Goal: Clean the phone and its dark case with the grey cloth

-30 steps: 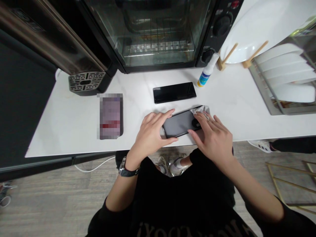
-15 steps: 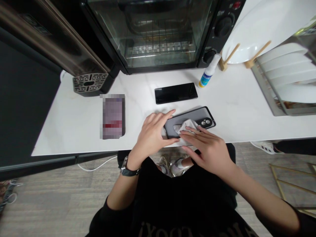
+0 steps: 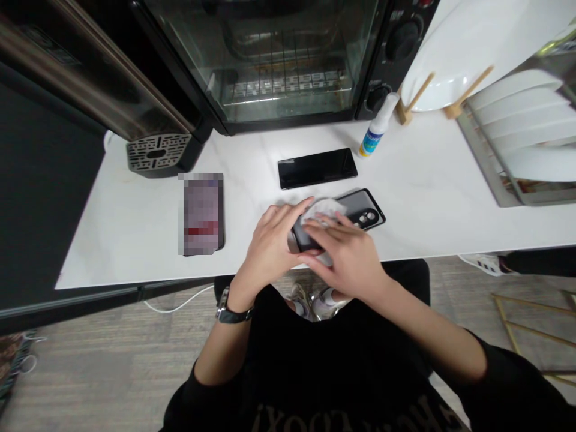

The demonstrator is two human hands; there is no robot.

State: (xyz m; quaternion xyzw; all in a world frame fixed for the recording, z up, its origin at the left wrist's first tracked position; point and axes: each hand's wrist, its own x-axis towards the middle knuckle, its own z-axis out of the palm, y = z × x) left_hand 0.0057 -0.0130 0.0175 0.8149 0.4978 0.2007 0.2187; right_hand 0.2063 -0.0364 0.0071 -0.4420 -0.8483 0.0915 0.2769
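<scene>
A grey phone (image 3: 357,209) lies back-up on the white counter (image 3: 135,228), its camera end pointing right. My left hand (image 3: 270,243) grips the phone's left end between thumb and fingers. My right hand (image 3: 346,255) presses a small white cloth (image 3: 323,209) flat on the phone's back, close to my left fingers. Only the right part of the phone shows past my hands.
A second black phone (image 3: 317,168) lies just behind. A third phone (image 3: 202,213) lies to the left. A small spray bottle (image 3: 375,135) stands by a toaster oven (image 3: 288,60). A dish rack with white plates (image 3: 522,138) fills the right. A coffee machine's drip tray (image 3: 155,153) sits at back left.
My right hand has slid the cloth leftward along the phone's back, from the camera end to the left end. The camera end is uncovered now. My left hand has stayed on the phone.
</scene>
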